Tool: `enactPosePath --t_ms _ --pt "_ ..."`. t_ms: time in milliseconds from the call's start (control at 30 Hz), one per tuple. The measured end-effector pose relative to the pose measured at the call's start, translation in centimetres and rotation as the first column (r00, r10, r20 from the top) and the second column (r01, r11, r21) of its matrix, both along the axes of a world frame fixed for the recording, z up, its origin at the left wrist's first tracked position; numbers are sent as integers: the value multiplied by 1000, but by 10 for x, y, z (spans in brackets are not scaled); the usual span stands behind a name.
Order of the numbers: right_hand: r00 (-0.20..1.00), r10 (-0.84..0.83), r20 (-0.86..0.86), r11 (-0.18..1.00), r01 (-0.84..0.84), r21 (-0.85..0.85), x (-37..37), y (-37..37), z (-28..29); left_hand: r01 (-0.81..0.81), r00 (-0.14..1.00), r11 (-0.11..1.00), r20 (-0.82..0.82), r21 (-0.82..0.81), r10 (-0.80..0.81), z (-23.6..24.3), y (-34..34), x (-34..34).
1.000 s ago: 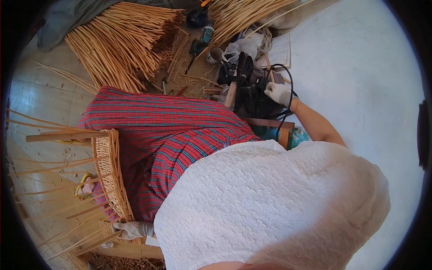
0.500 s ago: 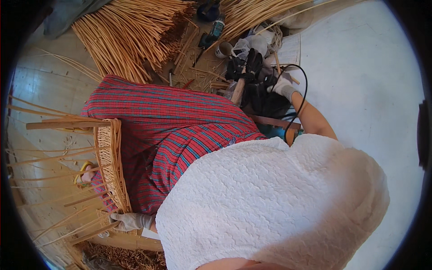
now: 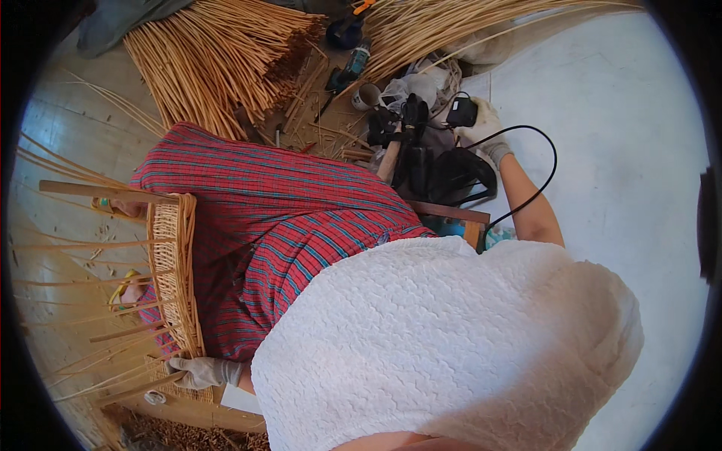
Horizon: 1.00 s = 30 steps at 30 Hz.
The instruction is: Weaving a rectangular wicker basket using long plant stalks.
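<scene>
A partly woven wicker basket (image 3: 174,270), its long stakes pointing left, leans against my lap at the left. My left hand (image 3: 199,371), in a pale work glove, is closed on the basket's near lower corner. At the upper right my right hand (image 3: 485,128), also gloved, has its fingers round a small black box-shaped device (image 3: 462,111). A black cable (image 3: 553,161) loops from near that hand down to the wooden seat frame (image 3: 451,211). Below the device lies a heap of black straps and bags (image 3: 451,174).
Bundles of peeled canes (image 3: 218,56) lie at the far left, with more canes (image 3: 421,30) at the top. Near them are a teal cordless drill (image 3: 352,66), a white cup (image 3: 366,96) and plastic bags (image 3: 421,86). Red plaid cloth (image 3: 278,180) covers my legs.
My right hand has come up from the black heap with the black device in it. The cable loop has swung out to the right. My left hand keeps its hold on the basket.
</scene>
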State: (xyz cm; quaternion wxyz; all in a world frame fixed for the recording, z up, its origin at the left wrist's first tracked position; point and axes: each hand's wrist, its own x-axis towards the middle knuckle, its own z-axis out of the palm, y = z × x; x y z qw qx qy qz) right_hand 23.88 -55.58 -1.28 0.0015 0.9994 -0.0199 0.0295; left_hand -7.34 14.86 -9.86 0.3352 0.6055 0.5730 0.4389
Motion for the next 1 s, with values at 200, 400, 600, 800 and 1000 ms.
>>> enactPosePath --t_ms 200,400,600,800,1000 --pt "987 92 -128 983 -111 -149 26 33 13 60 997 997 55 40 -62 4 -4 -3" --pt "901 90 -424 882 -270 -385 52 62 35 51 991 998 125 44 -56 3 -8 0" --pt "870 7 -493 838 -274 -472 64 88 44 39 997 999 61 31 -41 4 -8 -2" --pt "839 1 -545 791 -334 -513 65 86 37 56 995 997 74 49 -60 2 -8 -2" --pt "860 -20 -510 840 -263 -475 57 71 22 33 994 999 105 36 -37 -3 -4 -4"
